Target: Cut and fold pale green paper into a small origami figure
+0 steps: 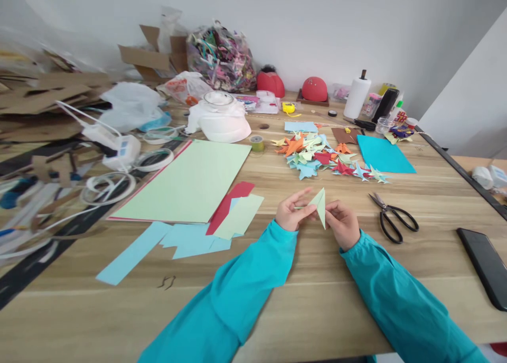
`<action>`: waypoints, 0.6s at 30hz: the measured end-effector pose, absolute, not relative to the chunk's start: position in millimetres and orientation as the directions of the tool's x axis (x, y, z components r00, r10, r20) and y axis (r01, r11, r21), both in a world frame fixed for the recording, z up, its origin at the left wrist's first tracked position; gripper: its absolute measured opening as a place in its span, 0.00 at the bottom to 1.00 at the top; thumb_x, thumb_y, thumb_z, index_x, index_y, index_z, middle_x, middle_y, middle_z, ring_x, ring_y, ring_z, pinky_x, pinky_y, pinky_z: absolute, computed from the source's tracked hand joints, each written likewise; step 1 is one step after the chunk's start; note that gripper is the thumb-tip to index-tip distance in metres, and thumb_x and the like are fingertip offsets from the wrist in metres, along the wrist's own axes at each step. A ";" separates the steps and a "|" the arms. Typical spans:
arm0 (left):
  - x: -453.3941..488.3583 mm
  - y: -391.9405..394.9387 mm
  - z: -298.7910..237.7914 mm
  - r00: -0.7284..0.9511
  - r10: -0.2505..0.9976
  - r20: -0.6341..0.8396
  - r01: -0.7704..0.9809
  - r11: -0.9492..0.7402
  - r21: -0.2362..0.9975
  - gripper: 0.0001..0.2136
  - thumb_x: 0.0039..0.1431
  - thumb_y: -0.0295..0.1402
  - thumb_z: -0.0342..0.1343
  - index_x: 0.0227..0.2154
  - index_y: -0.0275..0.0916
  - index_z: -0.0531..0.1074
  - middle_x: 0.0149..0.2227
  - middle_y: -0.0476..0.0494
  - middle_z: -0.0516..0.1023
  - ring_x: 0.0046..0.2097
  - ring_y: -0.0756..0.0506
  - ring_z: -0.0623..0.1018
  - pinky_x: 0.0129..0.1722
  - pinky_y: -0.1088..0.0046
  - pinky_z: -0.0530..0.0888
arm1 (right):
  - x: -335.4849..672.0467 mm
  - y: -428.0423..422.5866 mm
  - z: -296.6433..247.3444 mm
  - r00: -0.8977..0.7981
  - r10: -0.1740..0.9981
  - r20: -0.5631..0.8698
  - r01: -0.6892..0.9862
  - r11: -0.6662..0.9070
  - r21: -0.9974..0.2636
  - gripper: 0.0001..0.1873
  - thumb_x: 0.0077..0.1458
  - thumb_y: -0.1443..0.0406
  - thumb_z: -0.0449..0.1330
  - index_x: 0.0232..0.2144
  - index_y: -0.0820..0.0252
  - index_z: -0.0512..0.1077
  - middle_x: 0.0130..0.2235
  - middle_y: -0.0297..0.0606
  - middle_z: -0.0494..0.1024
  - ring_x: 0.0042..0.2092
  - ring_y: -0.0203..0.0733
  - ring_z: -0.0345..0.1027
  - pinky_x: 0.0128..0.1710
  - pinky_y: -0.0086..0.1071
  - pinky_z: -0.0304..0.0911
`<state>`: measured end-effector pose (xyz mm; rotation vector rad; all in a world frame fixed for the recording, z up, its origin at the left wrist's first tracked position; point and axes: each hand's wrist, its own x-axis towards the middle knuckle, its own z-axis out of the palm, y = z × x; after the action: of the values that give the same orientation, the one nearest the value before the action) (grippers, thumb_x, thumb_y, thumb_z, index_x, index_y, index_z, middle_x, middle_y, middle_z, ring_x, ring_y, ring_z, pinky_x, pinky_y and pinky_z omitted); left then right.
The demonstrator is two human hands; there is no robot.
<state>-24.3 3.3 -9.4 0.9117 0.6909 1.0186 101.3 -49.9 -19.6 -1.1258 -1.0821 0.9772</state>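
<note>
A pale green piece of folded paper (321, 207), pointed at its ends, is held between my two hands just above the table. My left hand (291, 211) pinches it from the left side, thumb in front. From the right, the fingertips of my right hand (343, 223) grip its edge. Beyond my hands lies a heap of folded paper shapes (312, 151) in orange, red, blue and pale green. Scissors (390, 215) with black handles rest on the table, right of my right hand. Cut paper pieces (240, 215) in green, red and blue lie left of my left hand.
Large pale green sheets (186, 180) lie at the left, near cables and a power strip (122, 150). A turquoise sheet (386, 154) is at the back right. A phone (485, 265) lies by the right edge. A tape roll (257, 143) and red pincushion (314, 89) stand farther back.
</note>
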 end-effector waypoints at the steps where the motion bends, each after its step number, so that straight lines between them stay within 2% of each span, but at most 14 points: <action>1: -23.1 2.8 -9.8 0.389 0.916 -0.098 -0.424 0.273 0.864 0.30 0.29 0.34 0.67 0.42 0.33 0.71 0.25 0.45 0.78 0.24 0.48 0.75 0.23 0.74 0.73 | 101.1 -50.1 -19.1 0.214 0.964 0.155 -0.062 0.172 -0.983 0.13 0.44 0.56 0.61 0.24 0.58 0.66 0.20 0.32 0.71 0.20 0.34 0.61 0.18 0.28 0.57; 3: -20.5 1.0 -9.7 0.413 0.902 -0.127 -0.457 0.325 0.828 0.21 0.28 0.32 0.67 0.32 0.32 0.75 0.25 0.45 0.78 0.24 0.48 0.75 0.24 0.72 0.74 | 100.8 -50.6 -18.6 0.222 0.962 0.161 -0.071 0.181 -0.981 0.12 0.44 0.56 0.61 0.24 0.58 0.66 0.19 0.31 0.70 0.20 0.33 0.61 0.18 0.28 0.57; 5: -18.5 -1.3 -8.4 0.446 0.886 -0.130 -0.481 0.360 0.799 0.16 0.28 0.32 0.67 0.26 0.32 0.75 0.22 0.46 0.77 0.24 0.48 0.75 0.24 0.71 0.74 | 100.6 -51.3 -18.3 0.223 0.962 0.161 -0.075 0.181 -0.981 0.12 0.44 0.57 0.61 0.24 0.59 0.66 0.18 0.30 0.70 0.20 0.33 0.61 0.19 0.28 0.57; 10: -18.0 -3.9 -4.9 0.493 0.860 -0.132 -0.485 0.398 0.779 0.12 0.29 0.32 0.67 0.21 0.32 0.75 0.20 0.46 0.76 0.23 0.48 0.75 0.24 0.70 0.74 | 99.7 -53.3 -17.9 0.223 0.958 0.180 -0.047 0.195 -0.980 0.11 0.45 0.58 0.60 0.23 0.59 0.65 0.18 0.31 0.70 0.20 0.33 0.62 0.20 0.28 0.58; 15: -19.3 0.0 -10.5 0.436 0.892 -0.119 -0.504 0.352 0.789 0.12 0.28 0.31 0.68 0.21 0.34 0.76 0.21 0.47 0.77 0.23 0.49 0.75 0.25 0.74 0.74 | 99.1 -56.7 -18.8 0.235 0.922 0.307 0.203 0.263 -0.943 0.07 0.49 0.60 0.58 0.29 0.59 0.68 0.26 0.37 0.74 0.25 0.37 0.66 0.25 0.31 0.62; 18: -19.8 3.4 -15.7 0.413 0.907 -0.088 -0.455 0.289 0.842 0.12 0.29 0.32 0.67 0.21 0.33 0.76 0.20 0.46 0.77 0.22 0.50 0.74 0.24 0.74 0.73 | 100.0 -58.2 -18.8 0.232 0.903 0.363 0.347 0.271 -0.898 0.06 0.51 0.63 0.55 0.30 0.59 0.68 0.26 0.37 0.74 0.26 0.37 0.67 0.27 0.31 0.63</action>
<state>-19.8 3.4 -15.7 0.8418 0.6416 0.9967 100.0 -58.2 -18.8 -1.2970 -1.3385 0.5849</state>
